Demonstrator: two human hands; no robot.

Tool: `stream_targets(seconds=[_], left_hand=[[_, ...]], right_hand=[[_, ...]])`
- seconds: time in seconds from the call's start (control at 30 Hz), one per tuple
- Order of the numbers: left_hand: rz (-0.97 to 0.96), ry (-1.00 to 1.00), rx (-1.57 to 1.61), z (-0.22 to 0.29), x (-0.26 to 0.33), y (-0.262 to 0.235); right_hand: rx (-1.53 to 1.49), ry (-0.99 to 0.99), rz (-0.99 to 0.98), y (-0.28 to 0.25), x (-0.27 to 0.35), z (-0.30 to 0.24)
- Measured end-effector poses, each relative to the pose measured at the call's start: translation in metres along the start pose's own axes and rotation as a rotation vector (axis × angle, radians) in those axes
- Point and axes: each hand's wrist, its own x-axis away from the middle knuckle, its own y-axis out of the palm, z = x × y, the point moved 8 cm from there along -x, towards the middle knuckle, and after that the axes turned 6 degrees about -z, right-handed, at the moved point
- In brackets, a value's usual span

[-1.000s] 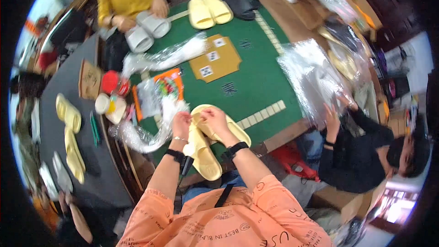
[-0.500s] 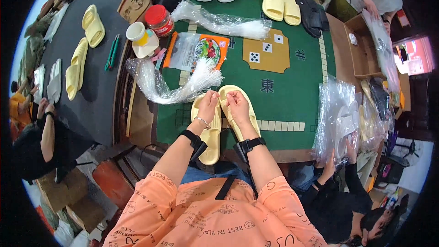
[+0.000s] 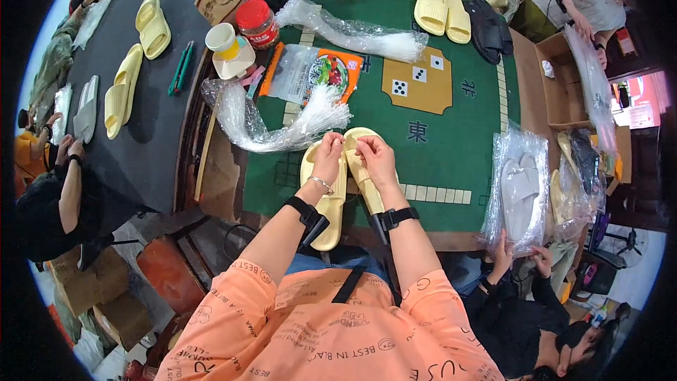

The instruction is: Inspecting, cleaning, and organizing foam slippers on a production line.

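Note:
A pair of pale yellow slide slippers lies at the table's near edge, the left slipper (image 3: 326,224) beside the right slipper (image 3: 362,185). Above the left one is my left hand (image 3: 326,161), thumb and fingers pinched together. My right hand (image 3: 376,162) is pinched the same way over the right slipper, a small gap between the two sets of fingertips. Whatever they grip is too fine to make out. Just beyond my left hand, a bundle of thin white plastic strands (image 3: 310,114) fans out of its clear wrap.
Beyond lie another wrapped strand bundle (image 3: 352,32), an orange-and-clear bag (image 3: 310,70), a red-lidded jar (image 3: 257,25) and yellow slippers (image 3: 444,14). At right, a co-worker's hands hold bagged grey slippers (image 3: 520,194). An open cardboard box (image 3: 564,88) stands at the far right.
My hands stay pinched over the slippers, with the fingertips slightly farther apart. The whole view has shifted a little. On the right, the co-worker's bagged grey slippers now show more clearly.

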Motion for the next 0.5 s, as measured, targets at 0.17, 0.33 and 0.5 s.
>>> stream_targets(seconds=[0.17, 0.33, 0.5], left_hand=[[-0.048, -0.176, -0.055, -0.022, 0.006, 0.003], [-0.100, -0.136, 0.026, -0.030, 0.005, 0.008], [0.004, 0.107, -0.268, -0.004, 0.009, 0.000]], right_hand=[[-0.059, -0.133, 0.034, 0.003, -0.002, -0.006], [0.046, -0.183, -0.006, 0.005, 0.000, -0.006], [0.469, -0.259, 0.037, 0.012, 0.012, -0.019]])
